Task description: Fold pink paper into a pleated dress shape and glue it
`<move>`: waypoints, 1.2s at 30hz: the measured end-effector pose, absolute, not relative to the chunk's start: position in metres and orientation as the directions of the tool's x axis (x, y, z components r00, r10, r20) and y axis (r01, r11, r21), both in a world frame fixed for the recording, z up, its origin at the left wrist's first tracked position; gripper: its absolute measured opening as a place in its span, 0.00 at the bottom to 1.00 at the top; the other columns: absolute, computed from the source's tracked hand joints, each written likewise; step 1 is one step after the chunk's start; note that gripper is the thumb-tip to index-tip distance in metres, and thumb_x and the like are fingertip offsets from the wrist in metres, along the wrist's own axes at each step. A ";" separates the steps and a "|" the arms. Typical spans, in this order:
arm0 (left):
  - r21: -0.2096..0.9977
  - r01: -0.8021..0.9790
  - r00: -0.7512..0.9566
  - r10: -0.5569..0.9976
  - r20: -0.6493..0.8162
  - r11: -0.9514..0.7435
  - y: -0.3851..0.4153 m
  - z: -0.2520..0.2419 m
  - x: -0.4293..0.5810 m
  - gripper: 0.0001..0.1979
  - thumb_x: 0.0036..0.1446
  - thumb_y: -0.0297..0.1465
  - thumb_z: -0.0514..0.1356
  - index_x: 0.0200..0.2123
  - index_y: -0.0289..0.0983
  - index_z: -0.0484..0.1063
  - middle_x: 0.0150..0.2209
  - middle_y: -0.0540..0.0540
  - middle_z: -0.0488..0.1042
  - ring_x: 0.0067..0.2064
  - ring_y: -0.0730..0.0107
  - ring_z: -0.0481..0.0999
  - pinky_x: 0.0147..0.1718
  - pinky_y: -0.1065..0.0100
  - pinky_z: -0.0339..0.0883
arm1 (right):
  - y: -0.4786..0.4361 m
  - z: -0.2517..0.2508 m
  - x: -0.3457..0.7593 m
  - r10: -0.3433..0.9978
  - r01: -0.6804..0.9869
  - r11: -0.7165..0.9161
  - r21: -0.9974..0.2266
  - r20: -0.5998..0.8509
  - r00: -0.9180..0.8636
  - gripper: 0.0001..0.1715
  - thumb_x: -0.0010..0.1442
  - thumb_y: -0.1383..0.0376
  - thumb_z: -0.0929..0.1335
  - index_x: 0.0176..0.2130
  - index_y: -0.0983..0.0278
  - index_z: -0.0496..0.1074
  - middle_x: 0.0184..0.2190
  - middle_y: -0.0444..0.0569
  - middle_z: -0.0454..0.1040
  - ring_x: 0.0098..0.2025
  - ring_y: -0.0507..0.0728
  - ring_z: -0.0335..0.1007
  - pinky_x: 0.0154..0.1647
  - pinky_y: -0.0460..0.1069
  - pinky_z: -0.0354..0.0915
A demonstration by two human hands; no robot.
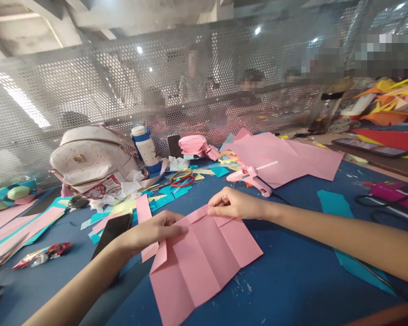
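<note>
A creased pink paper sheet (204, 262) lies on the blue table (292, 280) in front of me, with several parallel fold lines. My left hand (156, 230) presses on its left part, fingers closed over a folded flap. My right hand (229, 203) pinches the sheet's far edge between thumb and fingers. A narrow pink paper strip (146, 217) lies just under my left hand.
A black phone (111, 232) lies left of the sheet. A pink glue gun (250, 177), large pink sheets (285, 158), scissors (177, 179), paper scraps, a water bottle (145, 147) and a pale backpack (91, 158) sit behind. A perforated metal screen (88, 81) borders the table; people sit beyond.
</note>
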State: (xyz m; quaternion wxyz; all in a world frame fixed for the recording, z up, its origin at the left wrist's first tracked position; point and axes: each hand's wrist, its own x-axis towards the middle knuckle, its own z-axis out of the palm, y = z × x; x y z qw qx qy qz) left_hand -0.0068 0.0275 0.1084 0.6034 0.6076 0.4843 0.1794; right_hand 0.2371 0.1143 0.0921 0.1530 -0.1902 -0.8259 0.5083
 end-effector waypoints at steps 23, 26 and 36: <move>0.897 0.363 0.465 0.786 -0.408 0.250 0.012 0.072 0.029 0.28 0.54 0.55 0.58 0.19 0.40 0.53 0.14 0.58 0.51 0.16 0.81 0.46 0.16 0.69 0.36 | 0.089 0.075 0.226 0.499 0.264 0.331 -0.906 -0.070 -0.864 0.18 0.58 0.53 0.69 0.32 0.66 0.70 0.17 0.37 0.62 0.20 0.46 0.48 0.20 0.43 0.47; 0.897 0.359 0.467 0.782 -0.413 0.259 0.011 0.070 0.033 0.29 0.54 0.56 0.56 0.19 0.40 0.54 0.13 0.57 0.53 0.15 0.81 0.48 0.15 0.70 0.37 | 0.089 0.075 0.226 0.490 0.263 0.341 -0.902 -0.068 -0.869 0.16 0.57 0.55 0.70 0.30 0.66 0.68 0.16 0.37 0.61 0.19 0.46 0.49 0.19 0.43 0.47; 0.913 0.332 0.414 0.832 -0.369 0.239 0.020 0.070 0.022 0.25 0.55 0.53 0.58 0.25 0.36 0.63 0.21 0.55 0.59 0.21 0.80 0.52 0.20 0.71 0.43 | 0.110 0.075 0.230 0.538 0.253 0.340 -0.906 -0.033 -0.842 0.19 0.56 0.52 0.70 0.29 0.66 0.68 0.14 0.34 0.56 0.18 0.45 0.42 0.17 0.43 0.42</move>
